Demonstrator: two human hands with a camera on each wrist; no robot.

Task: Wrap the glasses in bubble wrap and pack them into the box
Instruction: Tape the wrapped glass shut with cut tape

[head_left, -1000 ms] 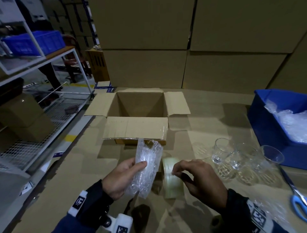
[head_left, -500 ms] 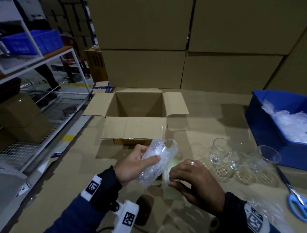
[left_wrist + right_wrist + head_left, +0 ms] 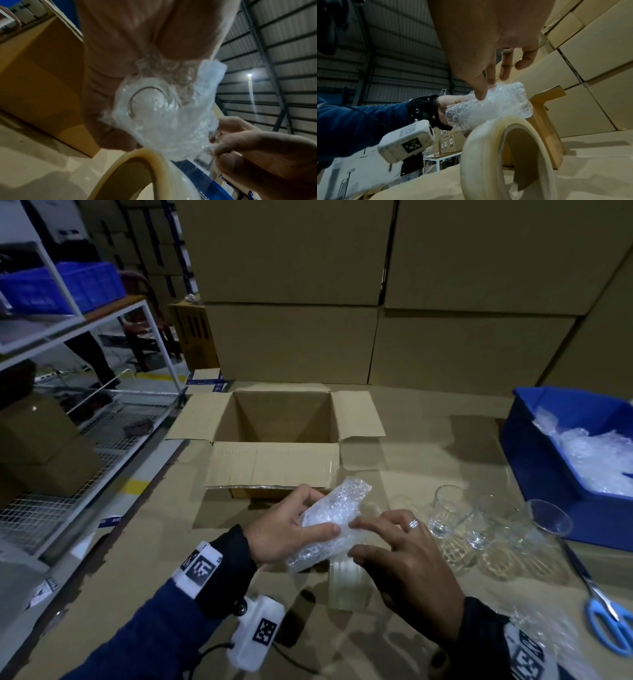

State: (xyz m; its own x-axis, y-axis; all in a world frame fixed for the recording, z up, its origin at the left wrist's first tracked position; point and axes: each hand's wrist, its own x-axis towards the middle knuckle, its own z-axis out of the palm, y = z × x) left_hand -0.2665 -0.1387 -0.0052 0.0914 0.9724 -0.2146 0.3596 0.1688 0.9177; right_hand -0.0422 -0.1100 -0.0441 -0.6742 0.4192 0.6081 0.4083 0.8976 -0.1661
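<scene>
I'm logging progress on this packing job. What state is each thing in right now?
Wrapped glass: in bubble wrap, gripped by left hand, tilted.
Right hand: fingers extended, fingertips touching the wrap.
Box: flaps open, no glass visible inside.
Bare glasses: unwrapped, upright on the table.
Tape roll: standing on edge.
Scissors: lying on the table.
Blue bin: holds bubble wrap.

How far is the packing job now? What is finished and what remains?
Done: nothing packed that I can see; no wrapped glass shows in the open cardboard box. In hand: the left hand holds one bubble-wrapped glass, and the right hand touches its wrap. Left: the bare clear glasses on the table.
</scene>
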